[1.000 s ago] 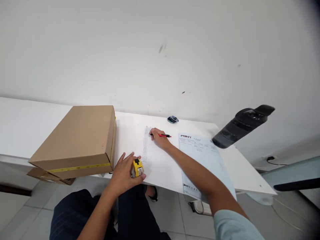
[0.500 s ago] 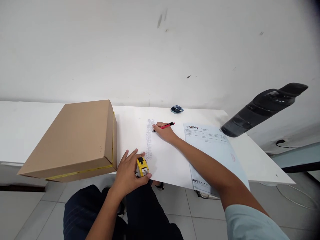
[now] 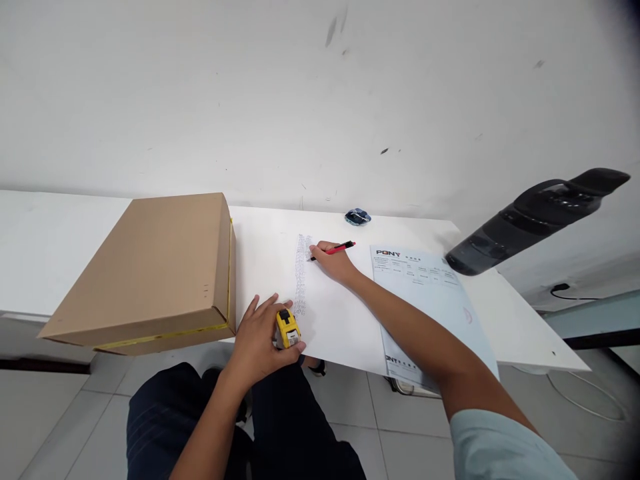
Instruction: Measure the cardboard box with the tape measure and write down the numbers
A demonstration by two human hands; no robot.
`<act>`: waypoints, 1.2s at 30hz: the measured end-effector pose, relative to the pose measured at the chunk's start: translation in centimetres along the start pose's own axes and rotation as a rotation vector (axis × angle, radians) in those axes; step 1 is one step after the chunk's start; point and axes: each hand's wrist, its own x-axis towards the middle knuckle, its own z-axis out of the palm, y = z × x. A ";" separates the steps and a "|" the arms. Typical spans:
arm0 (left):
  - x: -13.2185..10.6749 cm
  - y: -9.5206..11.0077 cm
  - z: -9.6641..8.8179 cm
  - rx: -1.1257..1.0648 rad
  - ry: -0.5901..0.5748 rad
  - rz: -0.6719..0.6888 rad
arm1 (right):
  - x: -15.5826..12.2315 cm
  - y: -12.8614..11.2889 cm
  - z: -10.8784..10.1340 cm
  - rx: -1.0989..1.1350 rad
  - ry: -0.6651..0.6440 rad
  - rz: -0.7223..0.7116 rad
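My right hand (image 3: 336, 262) pinches a red pen (image 3: 340, 249) with its tip on a white sheet (image 3: 325, 313), beside a column of handwritten notes (image 3: 301, 273). My left hand (image 3: 260, 340) rests at the table's near edge, its fingers curled round a yellow tape measure (image 3: 287, 328). A yellow tape blade (image 3: 165, 333) runs from it round the front edge and right side of a brown cardboard box (image 3: 155, 267), which lies to the left on the white table (image 3: 500, 313).
A pale blue printed form (image 3: 425, 300) lies right of the sheet and overhangs the table's front edge. A small dark blue object (image 3: 357, 216) sits near the wall. A black device (image 3: 535, 217) juts in at the right. A cable (image 3: 570, 291) and tiled floor lie below.
The view has shifted a little over the second. My right hand has moved the pen slightly along the notes. My left hand has stayed on the tape measure.
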 end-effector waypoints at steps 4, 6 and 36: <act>0.0 -0.1 0.0 0.004 -0.004 0.003 | 0.0 0.0 -0.1 -0.004 0.007 -0.005; 0.0 -0.1 0.1 0.002 -0.009 -0.003 | 0.0 -0.1 -0.1 -0.006 0.015 -0.007; 0.0 0.2 -0.1 -0.005 -0.040 -0.037 | 0.1 0.0 -0.1 0.039 0.069 0.025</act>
